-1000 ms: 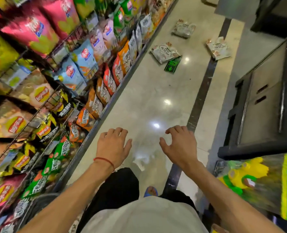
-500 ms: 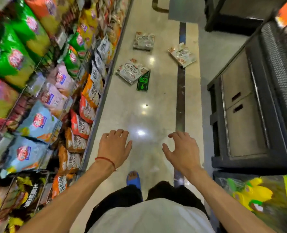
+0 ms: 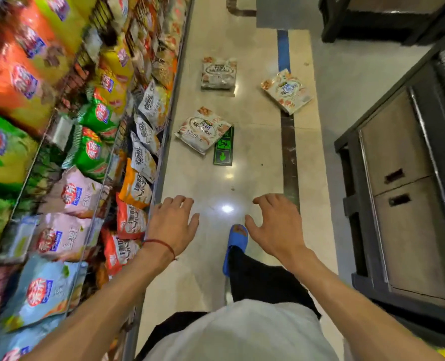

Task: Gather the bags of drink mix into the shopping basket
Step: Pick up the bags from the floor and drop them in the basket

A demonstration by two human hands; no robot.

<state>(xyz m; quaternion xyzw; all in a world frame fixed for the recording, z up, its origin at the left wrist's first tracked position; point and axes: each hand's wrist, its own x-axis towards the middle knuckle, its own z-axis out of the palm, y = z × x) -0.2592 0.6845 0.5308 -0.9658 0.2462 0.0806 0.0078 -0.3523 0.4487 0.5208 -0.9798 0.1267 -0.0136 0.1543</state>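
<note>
Left hand (image 3: 173, 225) and right hand (image 3: 276, 227) held out empty, fingers loosely spread, 3 drink mix bags (image 3: 203, 131) laid on open floor (image 3: 242, 183) well ahead of both, shelf edge (image 3: 161, 165) just beside left hand, dark cabinet (image 3: 398, 178) apart from right hand

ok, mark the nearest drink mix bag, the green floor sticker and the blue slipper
nearest drink mix bag (image 3: 203, 130): head view, middle of its printed front.
green floor sticker (image 3: 222, 156): head view, on the lower arrow.
blue slipper (image 3: 238, 235): head view, on the toe strap.
</note>
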